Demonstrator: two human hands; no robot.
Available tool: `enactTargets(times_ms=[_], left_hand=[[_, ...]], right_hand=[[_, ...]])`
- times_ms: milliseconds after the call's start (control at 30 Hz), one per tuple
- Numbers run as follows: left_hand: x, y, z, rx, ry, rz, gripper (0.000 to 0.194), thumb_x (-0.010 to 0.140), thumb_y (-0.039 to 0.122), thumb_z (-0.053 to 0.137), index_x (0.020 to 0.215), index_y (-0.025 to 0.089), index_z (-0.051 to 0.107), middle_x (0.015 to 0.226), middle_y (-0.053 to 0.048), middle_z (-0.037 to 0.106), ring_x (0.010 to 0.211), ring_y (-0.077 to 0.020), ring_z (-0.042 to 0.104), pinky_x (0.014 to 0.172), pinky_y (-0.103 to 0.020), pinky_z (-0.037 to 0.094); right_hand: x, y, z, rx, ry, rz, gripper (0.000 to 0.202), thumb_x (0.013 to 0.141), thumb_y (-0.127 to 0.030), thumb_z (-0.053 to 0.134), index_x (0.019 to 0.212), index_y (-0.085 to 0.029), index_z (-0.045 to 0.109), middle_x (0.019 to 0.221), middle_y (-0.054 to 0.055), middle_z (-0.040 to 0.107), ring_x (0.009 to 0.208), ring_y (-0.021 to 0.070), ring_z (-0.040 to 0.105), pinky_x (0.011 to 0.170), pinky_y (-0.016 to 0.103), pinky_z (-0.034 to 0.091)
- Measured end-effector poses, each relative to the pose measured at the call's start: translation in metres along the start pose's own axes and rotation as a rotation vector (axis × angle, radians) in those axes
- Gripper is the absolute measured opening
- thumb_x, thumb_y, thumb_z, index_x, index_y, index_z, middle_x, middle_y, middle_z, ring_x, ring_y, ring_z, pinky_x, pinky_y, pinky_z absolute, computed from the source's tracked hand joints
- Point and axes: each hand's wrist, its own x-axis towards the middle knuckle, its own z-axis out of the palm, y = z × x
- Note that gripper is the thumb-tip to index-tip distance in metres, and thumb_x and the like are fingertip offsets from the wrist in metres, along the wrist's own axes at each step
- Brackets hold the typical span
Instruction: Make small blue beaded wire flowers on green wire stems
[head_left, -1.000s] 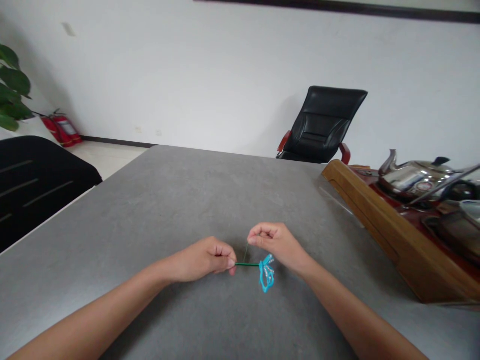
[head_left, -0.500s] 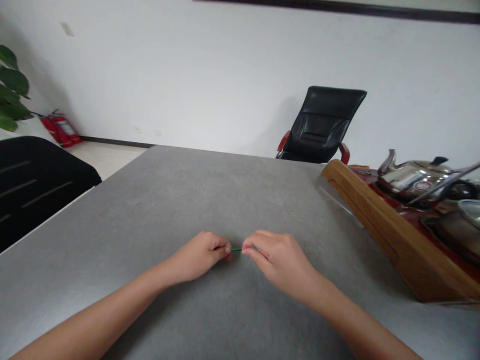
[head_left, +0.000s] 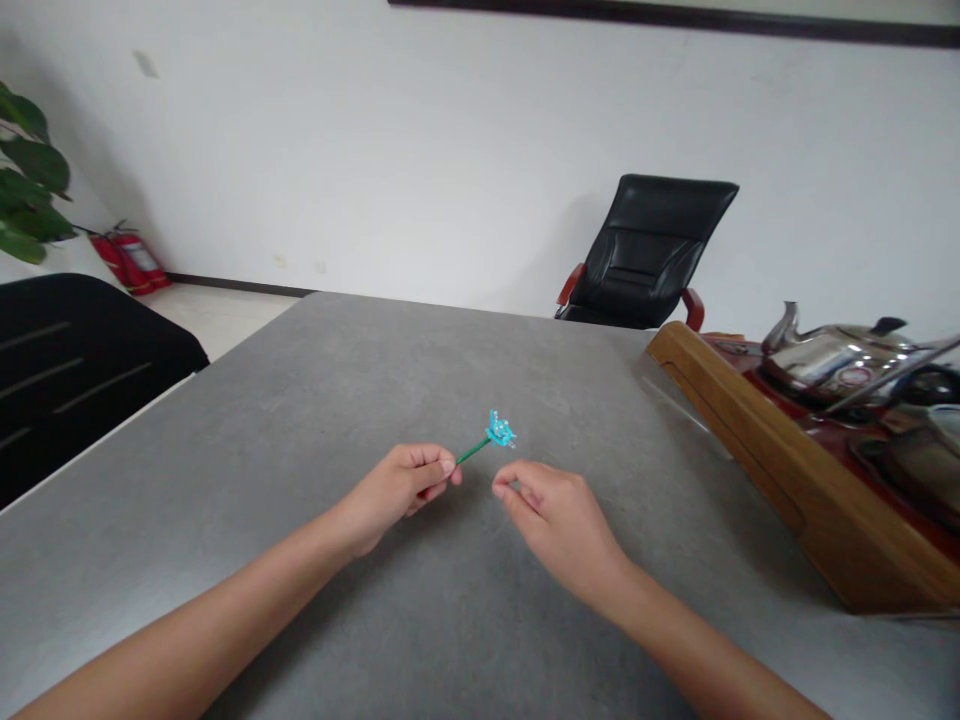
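A small artificial flower (head_left: 500,430) has bright blue petals with pale beads or dots and a thin green stem. My left hand (head_left: 409,492) pinches the lower stem between thumb and forefinger, and the bloom tilts up to the right above the table. Just below and right of the bloom is my right hand (head_left: 559,515), apart from the flower. Its thumb and forefinger are curled together at the tips, with nothing visible between them. The stem's lower end is hidden in my left hand.
Both hands are over a grey table (head_left: 420,360). On the right stands a wooden-edged tea tray (head_left: 739,440) with a shiny metal kettle (head_left: 836,360). A black office chair (head_left: 652,250) is behind the table, another black chair (head_left: 90,350) at the left.
My right hand has let go of the flower and drawn slightly away. My left hand has raised and turned it, so the blue bloom now shows.
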Motion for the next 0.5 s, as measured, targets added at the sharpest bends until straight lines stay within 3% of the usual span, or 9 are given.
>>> enactTargets(times_ms=[133,300,367,500], left_hand=[[-0.002,0.001,-0.001,-0.124,-0.114,-0.016,0.031,0.082,0.045,0.054,0.079,0.014,0.056,0.052,0.009,0.029,0.043,-0.0057,0.014,0.04,-0.02,0.01],[-0.003,0.001,-0.002,-0.13,-0.209,0.002,0.029,0.084,0.042,0.054,0.08,0.014,0.057,0.052,0.008,0.033,0.045,-0.006,0.017,0.041,-0.02,0.011],[-0.004,0.001,-0.002,-0.108,-0.248,0.003,0.029,0.085,0.041,0.053,0.079,0.013,0.058,0.051,0.008,0.033,0.045,-0.0063,0.018,0.042,-0.02,0.012],[-0.005,0.002,-0.005,-0.034,-0.341,-0.034,0.026,0.084,0.036,0.053,0.076,0.013,0.061,0.052,0.007,0.035,0.046,-0.0068,0.021,0.044,-0.021,0.013]], right_hand=[[0.007,0.011,0.006,0.188,-0.062,0.129,0.018,0.084,-0.025,0.052,0.072,-0.019,0.063,0.047,-0.007,0.033,0.044,0.0094,0.033,0.046,0.023,0.022],[0.012,0.024,0.011,0.377,-0.097,0.165,0.019,0.081,-0.029,0.052,0.071,-0.016,0.06,0.05,-0.008,0.027,0.046,0.0086,0.027,0.046,0.022,0.021],[0.014,0.028,0.012,0.422,-0.094,0.158,0.021,0.08,-0.032,0.053,0.066,-0.016,0.057,0.052,-0.007,0.03,0.048,0.0087,0.029,0.047,0.022,0.023],[0.017,0.031,0.012,0.527,-0.117,0.07,0.02,0.077,-0.033,0.058,0.066,-0.016,0.057,0.061,-0.002,0.05,0.059,0.0116,0.045,0.056,0.022,0.035]])
